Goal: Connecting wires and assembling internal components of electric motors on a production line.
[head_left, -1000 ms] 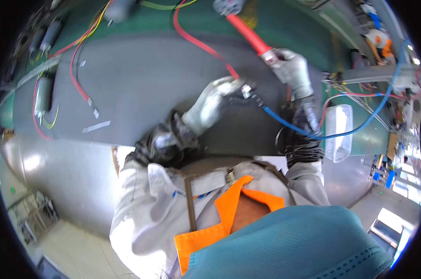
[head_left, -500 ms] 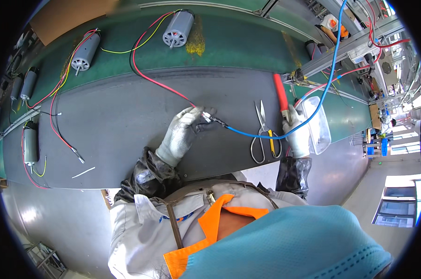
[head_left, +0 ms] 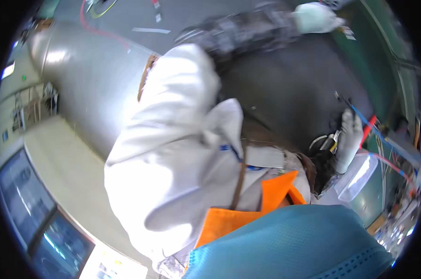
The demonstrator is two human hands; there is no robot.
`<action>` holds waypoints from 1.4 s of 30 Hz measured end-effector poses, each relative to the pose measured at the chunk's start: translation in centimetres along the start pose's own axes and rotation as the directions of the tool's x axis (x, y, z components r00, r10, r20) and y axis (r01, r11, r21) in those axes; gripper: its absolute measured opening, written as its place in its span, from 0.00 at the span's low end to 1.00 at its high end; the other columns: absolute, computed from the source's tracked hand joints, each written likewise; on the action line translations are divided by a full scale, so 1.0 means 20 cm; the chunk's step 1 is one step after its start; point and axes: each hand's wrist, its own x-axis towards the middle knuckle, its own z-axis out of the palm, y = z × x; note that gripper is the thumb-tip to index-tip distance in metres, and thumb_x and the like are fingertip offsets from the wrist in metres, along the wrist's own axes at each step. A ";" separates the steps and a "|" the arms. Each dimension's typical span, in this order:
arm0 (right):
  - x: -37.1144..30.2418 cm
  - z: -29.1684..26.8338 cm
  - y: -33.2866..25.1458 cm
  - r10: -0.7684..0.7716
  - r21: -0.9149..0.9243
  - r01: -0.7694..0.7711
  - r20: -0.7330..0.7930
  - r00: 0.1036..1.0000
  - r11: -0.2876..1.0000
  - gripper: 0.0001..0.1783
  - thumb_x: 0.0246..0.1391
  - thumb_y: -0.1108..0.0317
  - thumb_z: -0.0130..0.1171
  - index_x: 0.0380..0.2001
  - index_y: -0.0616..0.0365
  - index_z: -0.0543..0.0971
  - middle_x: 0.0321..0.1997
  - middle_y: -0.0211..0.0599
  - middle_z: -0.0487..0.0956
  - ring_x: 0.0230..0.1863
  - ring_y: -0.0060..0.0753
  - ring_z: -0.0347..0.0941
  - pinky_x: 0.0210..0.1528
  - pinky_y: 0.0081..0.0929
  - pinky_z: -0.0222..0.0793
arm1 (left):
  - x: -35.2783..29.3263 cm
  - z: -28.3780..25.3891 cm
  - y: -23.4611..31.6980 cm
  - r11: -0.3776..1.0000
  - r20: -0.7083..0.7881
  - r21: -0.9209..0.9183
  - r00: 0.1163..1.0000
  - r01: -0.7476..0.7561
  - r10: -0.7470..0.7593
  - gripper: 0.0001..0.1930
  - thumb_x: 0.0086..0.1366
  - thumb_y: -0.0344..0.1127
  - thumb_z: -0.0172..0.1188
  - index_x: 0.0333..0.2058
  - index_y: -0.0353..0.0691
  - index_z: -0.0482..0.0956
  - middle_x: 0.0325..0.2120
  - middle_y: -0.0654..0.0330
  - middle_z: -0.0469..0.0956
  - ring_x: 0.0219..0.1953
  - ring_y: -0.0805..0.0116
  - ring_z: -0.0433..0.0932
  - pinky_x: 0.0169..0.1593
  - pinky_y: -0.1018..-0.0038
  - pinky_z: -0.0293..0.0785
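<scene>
- The left hand (head_left: 315, 18), in a pale glove, reaches far across the dark mat (head_left: 280, 83) toward the upper right, its arm in a shiny black oversleeve (head_left: 247, 31).
- Its fingers are blurred, so how far they are open cannot be told; a small pale piece (head_left: 348, 32) lies just beyond the fingertips, and whether the two touch is unclear.
- The right hand (head_left: 350, 142), also gloved, is at the right end of the mat with its fingers straight and close together, open rather than curled into a grip.
- A blue wire (head_left: 361, 116) with a dark clip-like end (head_left: 339, 96) passes just beside those fingertips; contact cannot be made out.
- The red-handled tool (head_left: 368, 129) lies at the outer side of the right hand, partly hidden by it.
- Scissors (head_left: 329, 140) lie at its inner side, partly covered by the hand and sleeve.
- A clear plastic box (head_left: 359, 176) stands near the right wrist.
</scene>
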 end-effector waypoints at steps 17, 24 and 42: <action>0.27 0.58 -0.22 -0.112 0.441 -0.055 0.343 0.932 0.896 0.22 0.68 0.68 0.57 0.62 0.65 0.77 0.54 0.37 0.83 0.42 0.21 0.78 0.44 0.23 0.76 | -2.02 -1.33 0.11 0.583 -0.352 0.423 0.719 0.694 -0.600 0.28 0.67 0.43 0.61 0.62 0.37 0.73 0.61 0.44 0.73 0.62 0.38 0.71 0.64 0.53 0.69; 0.33 0.67 -0.20 -0.102 0.427 -0.108 0.441 0.892 0.898 0.24 0.67 0.66 0.57 0.63 0.65 0.76 0.48 0.39 0.84 0.36 0.20 0.77 0.38 0.19 0.74 | -1.84 -1.65 -0.26 0.587 -0.700 0.237 0.555 0.774 -0.448 0.14 0.69 0.33 0.59 0.52 0.41 0.82 0.49 0.47 0.80 0.51 0.48 0.80 0.52 0.56 0.76; 0.33 0.64 -0.08 -0.104 0.697 -0.215 0.385 0.917 0.684 0.32 0.66 0.54 0.61 0.63 0.69 0.74 0.40 0.42 0.84 0.29 0.26 0.79 0.27 0.20 0.75 | -1.11 -2.46 -1.61 0.281 -0.160 0.595 0.453 0.753 -0.877 0.56 0.44 0.67 0.77 0.65 0.35 0.68 0.55 0.43 0.79 0.56 0.45 0.80 0.60 0.59 0.76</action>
